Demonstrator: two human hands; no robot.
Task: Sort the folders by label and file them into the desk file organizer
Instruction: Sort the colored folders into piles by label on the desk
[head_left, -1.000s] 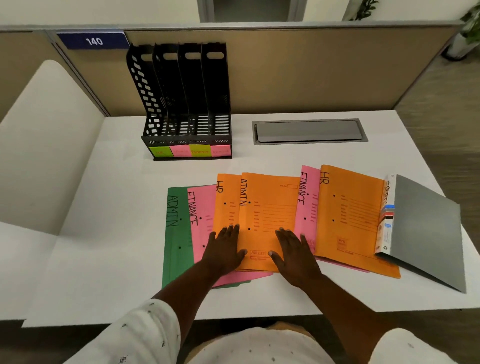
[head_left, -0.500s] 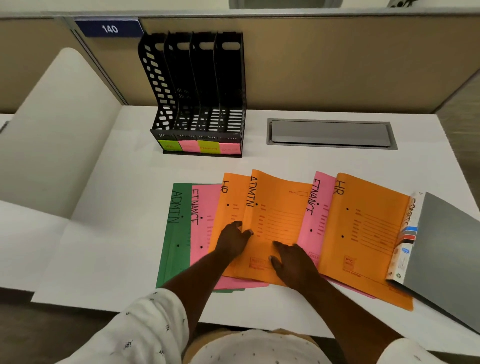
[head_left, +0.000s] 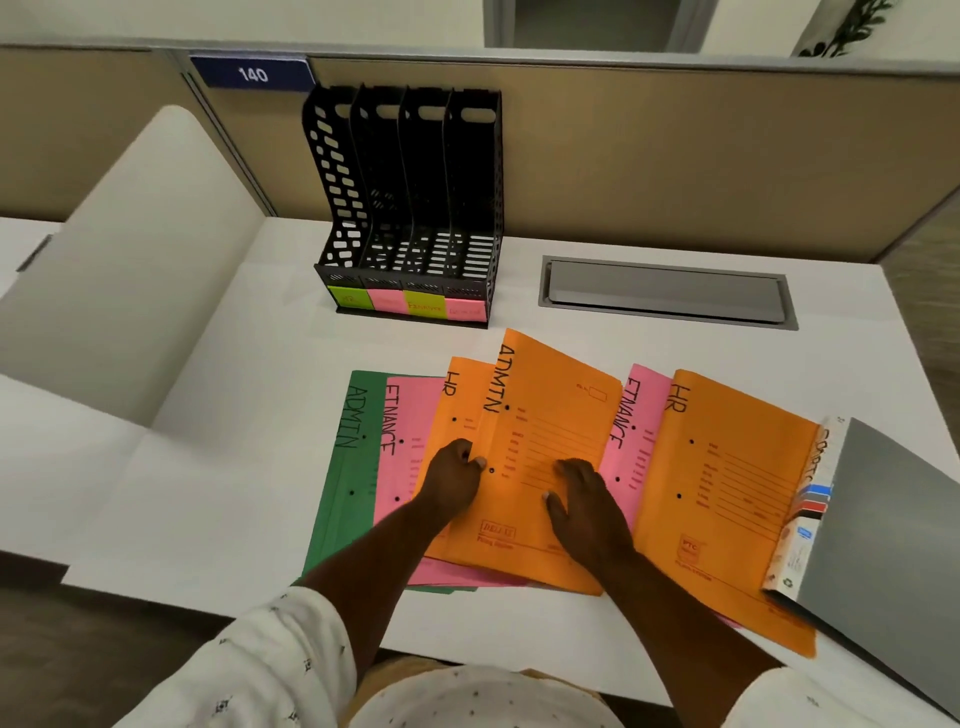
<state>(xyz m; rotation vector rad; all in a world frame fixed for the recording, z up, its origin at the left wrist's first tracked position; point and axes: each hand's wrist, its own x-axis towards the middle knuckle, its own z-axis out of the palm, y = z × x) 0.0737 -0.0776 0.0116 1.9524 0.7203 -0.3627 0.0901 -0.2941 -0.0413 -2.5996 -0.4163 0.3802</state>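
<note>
So you've got the whole set fanned out on the white desk (head_left: 218, 493) and nothing's filed yet. The black organizer (head_left: 415, 208) at the back left stands with all four slots bare, with sticky labels on the front, too blurry to read for sure.

Going left to right across the fan: green ADMIN folder (head_left: 343, 467) at the bottom, pink FINANCE folder (head_left: 402, 441) over it, then an orange HR folder (head_left: 457, 405). Your left hand (head_left: 452, 483) is curled at the left edge of the orange ADMIN folder (head_left: 545, 415), fingertips tucked around that edge, so it looks like it's pinching the spine to lift it. That folder's far corner already sits up a bit off the pile. Your right hand (head_left: 587, 509) is laid flat and loose on the same folder's cover, pressing, not gripping anything.

Further right there's a second pink FINANCE folder (head_left: 636, 441), a second orange HR folder (head_left: 727, 493), and a grey folder (head_left: 893, 545) at the end, label half hidden.

My read: you're on the very first pick, pulling the orange ADMIN one free. Next you'd want to slide it out without dragging the HR underneath, pair it with the green ADMIN, then stand it up in the matching slot. Check the slot label first.
</note>
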